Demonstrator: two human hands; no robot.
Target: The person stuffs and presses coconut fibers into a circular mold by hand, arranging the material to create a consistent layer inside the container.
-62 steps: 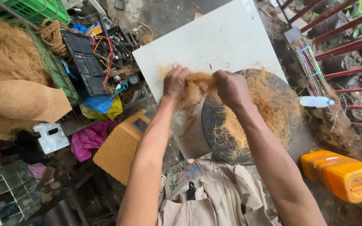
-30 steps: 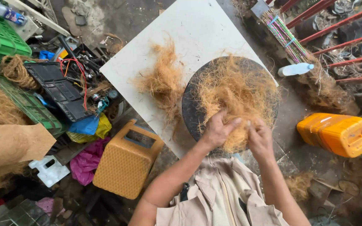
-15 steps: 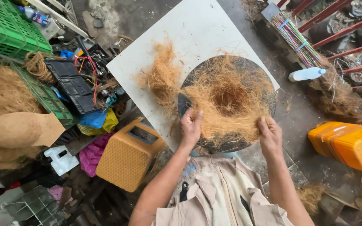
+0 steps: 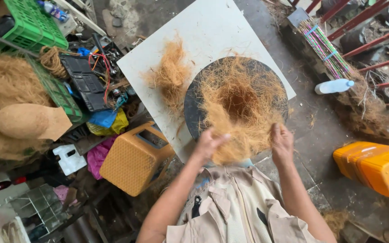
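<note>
A round black disc (image 4: 192,110) lies on a white board (image 4: 212,27). Golden coir fibre (image 4: 241,101) is spread over the disc in a ring with a darker hollow in the middle. A smaller loose tuft of fibre (image 4: 169,76) lies on the board to the left of the disc. My left hand (image 4: 208,144) pinches the fibre at the near edge of the ring, slightly blurred. My right hand (image 4: 282,144) grips the fibre at the disc's near right rim. Both forearms reach out from my beige shirt.
An orange plastic stool (image 4: 133,159) stands left of my lap and an orange jerrycan (image 4: 374,166) to the right. A white bottle (image 4: 334,86), bundled coloured sticks (image 4: 325,47), a green crate (image 4: 30,24), a black tray (image 4: 84,81) and fibre heaps (image 4: 1,85) surround the board.
The fibre went from a clump between my hands to a hollow ring over the disc. My hands have come from the disc's rim inward onto the near edge of the fibre.
</note>
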